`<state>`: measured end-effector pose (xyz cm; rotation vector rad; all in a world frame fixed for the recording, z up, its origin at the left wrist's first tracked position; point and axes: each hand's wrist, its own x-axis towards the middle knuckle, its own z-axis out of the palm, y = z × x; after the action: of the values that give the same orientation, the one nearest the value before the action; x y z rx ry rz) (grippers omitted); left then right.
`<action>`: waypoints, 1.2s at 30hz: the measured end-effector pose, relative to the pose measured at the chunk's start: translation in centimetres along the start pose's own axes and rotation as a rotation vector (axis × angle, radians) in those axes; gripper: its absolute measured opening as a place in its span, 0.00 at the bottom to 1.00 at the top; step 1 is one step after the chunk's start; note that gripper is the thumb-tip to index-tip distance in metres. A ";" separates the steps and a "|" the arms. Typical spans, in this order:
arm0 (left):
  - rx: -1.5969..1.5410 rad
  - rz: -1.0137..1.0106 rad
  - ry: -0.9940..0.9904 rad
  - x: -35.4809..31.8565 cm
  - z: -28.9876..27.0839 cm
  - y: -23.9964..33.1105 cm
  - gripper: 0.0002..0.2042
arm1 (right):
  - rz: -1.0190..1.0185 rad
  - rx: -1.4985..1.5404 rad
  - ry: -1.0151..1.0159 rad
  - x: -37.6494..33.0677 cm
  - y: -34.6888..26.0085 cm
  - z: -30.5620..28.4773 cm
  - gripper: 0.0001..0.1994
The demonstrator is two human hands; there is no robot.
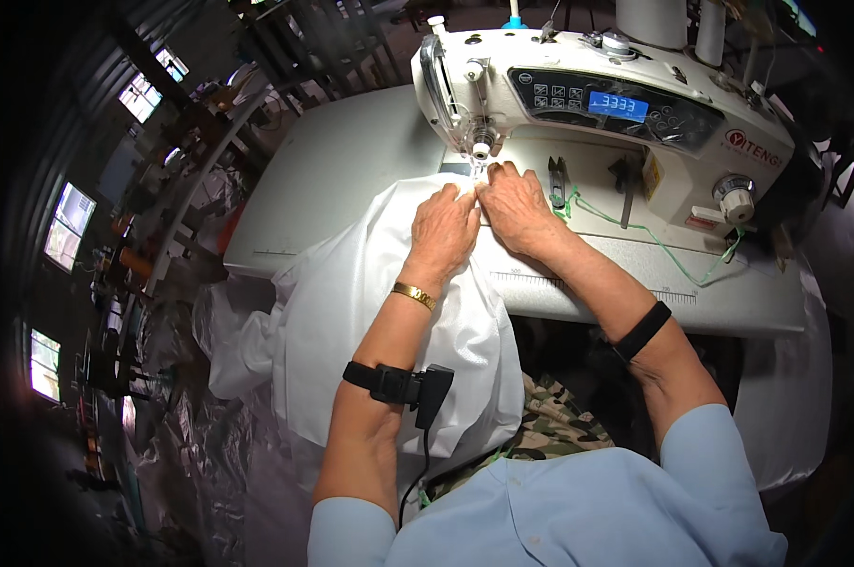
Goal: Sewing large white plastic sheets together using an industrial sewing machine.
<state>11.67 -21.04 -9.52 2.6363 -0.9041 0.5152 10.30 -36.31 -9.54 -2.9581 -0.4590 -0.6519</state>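
Observation:
White fabric runs from the sewing machine's needle area down over the table's front edge and across my lap. My left hand lies on it just before the presser foot, fingers bent and closed on the cloth. Close beside it, almost touching, my right hand pinches the fabric's edge with curled fingers. Both sets of fingertips are very near the needle; what exactly lies between them is partly hidden. The white sewing machine has a lit blue display.
Right of my hands lie thread snips tied to a green cord. A dark upright lever stands beside the machine's pillar. The pale table stretches left. Crumpled clear plastic hangs at lower left. Thread cones stand behind.

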 end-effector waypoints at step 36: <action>-0.177 -0.078 0.100 -23.4 -5.8 9.7 0.21 | 0.556 1.540 -0.150 -24.6 -11.2 1.2 0.22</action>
<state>-13.03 -13.82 -12.74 2.4522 -0.7754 0.5174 -13.91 -32.16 -20.85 -1.4994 -0.0255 0.0704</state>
